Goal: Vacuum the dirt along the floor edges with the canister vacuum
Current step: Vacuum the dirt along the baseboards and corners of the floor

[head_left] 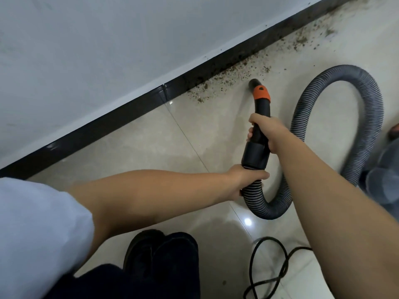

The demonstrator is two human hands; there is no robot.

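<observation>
1. Gripping the black nozzle handle [260, 117], the right hand [267, 134] reaches forward, arm extended.
2. Left hand [244, 180] curls round the ribbed hose [367, 117] just behind the cuff.
3. Nozzle tip sits near dirt [218, 83] along the baseboard [108, 117].

Plain pale grey wall [90, 50] across the upper left, glossy black skirting board [121, 111] running diagonally along its foot, shiny beige tiled floor [138, 147] with thin grout lines, bright ceiling light reflection [247, 222] on a tile
</observation>
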